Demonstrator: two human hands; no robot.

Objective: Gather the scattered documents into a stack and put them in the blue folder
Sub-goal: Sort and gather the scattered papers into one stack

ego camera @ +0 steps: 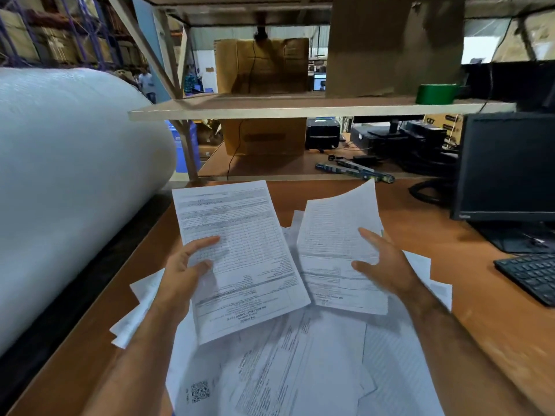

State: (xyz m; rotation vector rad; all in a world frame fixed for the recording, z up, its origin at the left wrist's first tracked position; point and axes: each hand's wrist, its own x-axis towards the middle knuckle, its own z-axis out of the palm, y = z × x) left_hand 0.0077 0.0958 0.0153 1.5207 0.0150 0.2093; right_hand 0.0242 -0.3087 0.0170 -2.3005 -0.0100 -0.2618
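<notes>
Above the middle of the brown wooden table [468,265], two bare hands lift printed sheets off a loose spread of paper. From the head camera — the only view there is — the left hand [186,271] grips a white printed invoice sheet [240,250], thumb on top near the sheet's left edge and fingers curled under it; the sheet is raised and tilted, its far end pointing toward the back edge of the table. The right hand [381,262] grasps a second white printed sheet with a curling upper corner [336,235], its thumb pressed on the printed face. The two held sheets sit just beside each other, their inner edges close or slightly overlapping; I cannot tell which.

Gathering looks barely begun. Under the forearms the scattered white documents [300,370] lie fanned at mixed angles across the near part of the table, some poking out toward the left edge, others toward the right. No squared stack shows yet. The blue folder is nowhere in view, so filing has not started as far as can be seen.

Along the left edge rests a large white roll of bubble wrap [75,175]; at the right edge stand a black computer monitor [510,166] and a black keyboard [531,274] — both apart from the papers.
</notes>
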